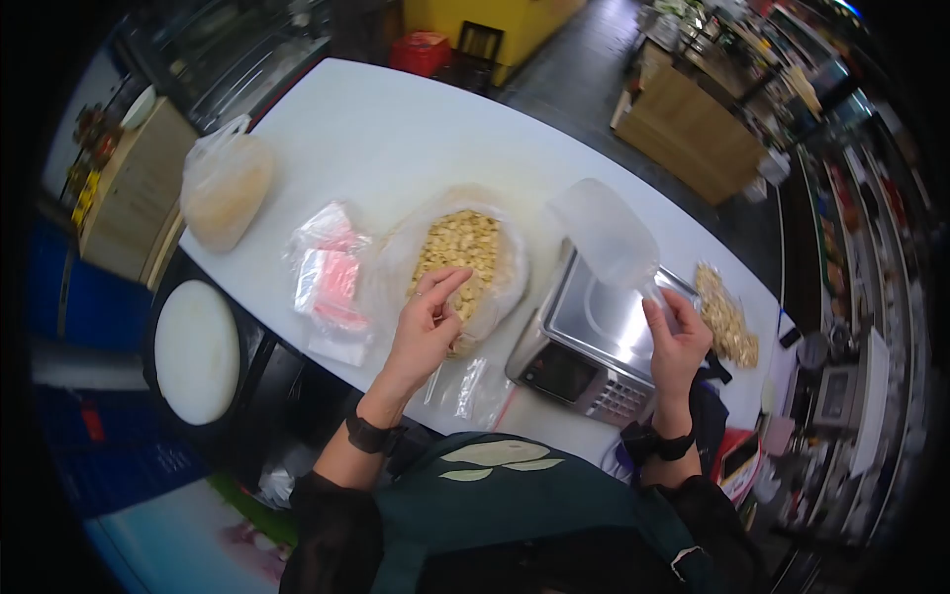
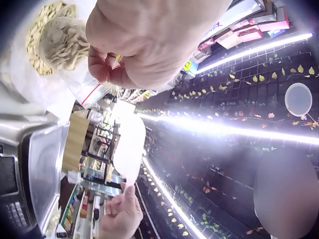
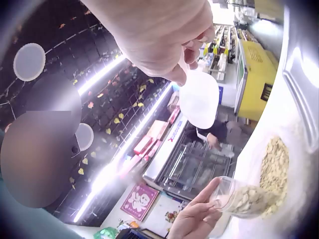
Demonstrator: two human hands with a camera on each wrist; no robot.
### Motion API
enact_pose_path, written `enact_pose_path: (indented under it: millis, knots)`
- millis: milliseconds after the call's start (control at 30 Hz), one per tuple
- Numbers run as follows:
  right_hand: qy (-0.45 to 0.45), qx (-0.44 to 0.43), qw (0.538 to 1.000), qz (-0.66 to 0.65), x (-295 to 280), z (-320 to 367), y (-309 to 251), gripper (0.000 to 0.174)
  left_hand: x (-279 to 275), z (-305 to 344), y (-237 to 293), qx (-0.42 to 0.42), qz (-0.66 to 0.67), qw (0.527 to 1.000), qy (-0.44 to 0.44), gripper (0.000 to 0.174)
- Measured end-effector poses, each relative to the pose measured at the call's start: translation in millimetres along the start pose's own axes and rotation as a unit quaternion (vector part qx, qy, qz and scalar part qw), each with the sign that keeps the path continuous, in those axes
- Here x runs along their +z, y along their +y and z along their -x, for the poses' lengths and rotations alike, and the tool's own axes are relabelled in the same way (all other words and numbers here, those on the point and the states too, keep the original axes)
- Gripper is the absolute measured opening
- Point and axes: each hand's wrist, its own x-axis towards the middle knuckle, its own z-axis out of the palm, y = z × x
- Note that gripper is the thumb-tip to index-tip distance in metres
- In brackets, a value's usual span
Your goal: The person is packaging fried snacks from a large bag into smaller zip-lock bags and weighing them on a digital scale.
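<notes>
My left hand (image 1: 424, 335) pinches the top of a small clear zip bag (image 3: 245, 200) part-filled with pale, flat pieces, beside and over the large open plastic bag (image 1: 513, 259) of similar pieces (image 1: 457, 241). In the left wrist view the small bag (image 2: 67, 44) hangs by my left hand (image 2: 149, 37). My right hand (image 1: 679, 345) grips the handle of a translucent white scoop (image 1: 612, 238), raised above the silver scale (image 1: 566, 309). The scoop (image 3: 199, 99) looks empty in the right wrist view, below my right hand (image 3: 159, 37).
Pink-and-clear empty bags (image 1: 334, 282) lie left of the large bag; more clear bags (image 1: 470, 384) lie at the near edge. A tied bag (image 1: 226, 193) stands at the table's far left. Filled bags (image 1: 724, 319) lie right of the scale. A round white board (image 1: 196, 351) sits beyond the table's left edge.
</notes>
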Motion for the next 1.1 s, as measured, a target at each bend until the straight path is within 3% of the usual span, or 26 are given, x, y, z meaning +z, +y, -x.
enact_pose_path:
  millis: [33, 133, 200, 233, 300, 333, 400, 500, 533, 600, 700, 900, 967, 1100]
  knots:
    - [0.030, 0.044, 0.998, -0.037, -9.5, 1.5, 4.2, 0.025, 9.9, -3.4, 2.6, -0.001, -0.001, 1.000, -0.015, 0.057]
    - [0.070, 0.044, 0.996, -0.032, -39.1, 6.4, 18.3, 0.023, 48.8, -19.1, 10.0, 0.038, 0.030, 0.994, -0.093, 0.055]
    - [0.092, 0.053, 0.993, -0.055, -52.6, 10.5, 21.8, 0.021, 80.9, -36.3, 13.2, 0.141, -0.033, 0.981, -0.131, 0.051]
    - [0.098, 0.052, 0.992, -0.054, -59.0, 12.8, 22.6, 0.021, 96.6, -46.0, 8.9, 0.144, -0.033, 0.980, -0.136, 0.051]
    - [0.096, 0.065, 0.992, -0.053, -69.5, 18.0, 24.5, 0.022, 123.6, -65.5, -16.5, 0.298, -0.102, 0.937, -0.147, 0.047]
    - [0.102, 0.065, 0.991, -0.052, -72.9, 20.1, 27.1, 0.022, 132.7, -71.2, -35.0, 0.301, -0.102, 0.936, -0.152, 0.047]
    - [0.110, 0.055, 0.991, -0.059, -77.7, 25.2, 32.8, 0.023, 146.6, -80.4, -76.6, 0.226, -0.121, 0.954, -0.156, 0.044]
    - [0.121, 0.073, 0.988, -0.064, -83.9, 31.6, 34.1, 0.023, 151.4, -77.8, -117.4, 0.223, -0.171, 0.947, -0.155, 0.043]
    - [0.124, 0.076, 0.987, -0.064, -86.3, 33.1, 34.5, 0.023, 151.3, -71.9, -115.8, 0.222, -0.172, 0.946, -0.159, 0.043]
    - [0.128, 0.081, 0.986, -0.065, -89.6, 35.0, 34.8, 0.023, 147.3, -55.9, -102.0, 0.100, -0.112, 0.970, -0.190, 0.042]
    - [0.141, 0.088, 0.984, -0.058, -92.6, 37.2, 42.3, 0.024, 120.9, -34.9, -88.2, 0.077, -0.108, 0.971, -0.197, 0.045]
    - [0.153, 0.081, 0.979, -0.112, -86.9, 41.6, 43.3, 0.023, 32.9, 22.5, -43.5, 0.029, -0.045, 0.998, -0.010, 0.050]
    - [0.140, 0.056, 0.983, -0.105, -83.9, 42.7, 43.1, 0.024, 6.8, 40.8, -35.5, 0.050, -0.052, 0.996, 0.052, 0.049]
    - [0.131, 0.065, 0.982, -0.121, -75.5, 45.1, 43.3, 0.024, -35.7, 74.3, -43.0, 0.020, -0.059, 0.993, 0.104, 0.049]
